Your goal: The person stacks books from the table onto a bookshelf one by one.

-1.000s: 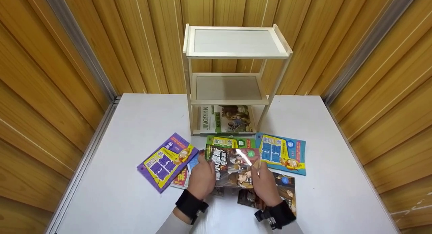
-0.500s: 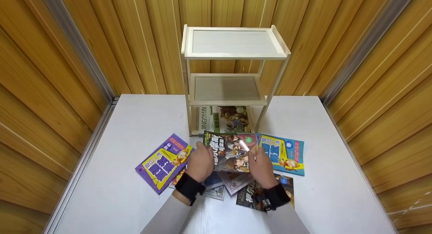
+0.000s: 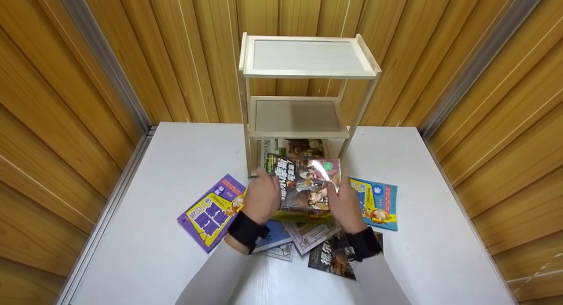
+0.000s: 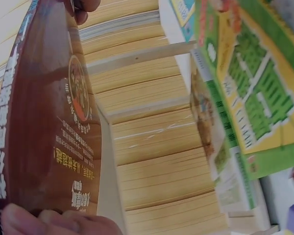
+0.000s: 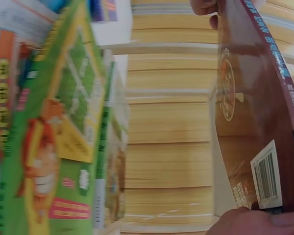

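In the middle of the head view, a glossy dark comic book [image 3: 303, 184] is held up by both hands, its upper part overlapping the front of the rack's lowest tier; whether the two touch cannot be told. The left hand [image 3: 261, 197] grips the book's left edge and the right hand [image 3: 346, 204] its right edge, both with fingers curled in and thumbs on the illustrated front. Only the wrist views give the brown back cover: the right one adds a white barcode label [image 5: 267, 176] at lower right, while the left one shows fingers [image 4: 59, 223] bent over the back along the bottom of the frame. A green book [image 5: 63, 147] stands large in both wrist views, yet the head view leaves just a yellow-green strip below the comic. The wrist views also catch the white-and-green spine of the book [image 3: 303, 147] on the lowest tier. On the white table [image 3: 440, 252], a purple book [image 3: 211, 215] lies at lower left, a blue book [image 3: 382, 204] right of centre and a dark book [image 3: 332, 256] at lower right. The pale wooden rack [image 3: 310, 74] stands at upper centre before wood-patterned walls [image 3: 211, 54], with grey metal strips [image 3: 103, 54] along the corners.
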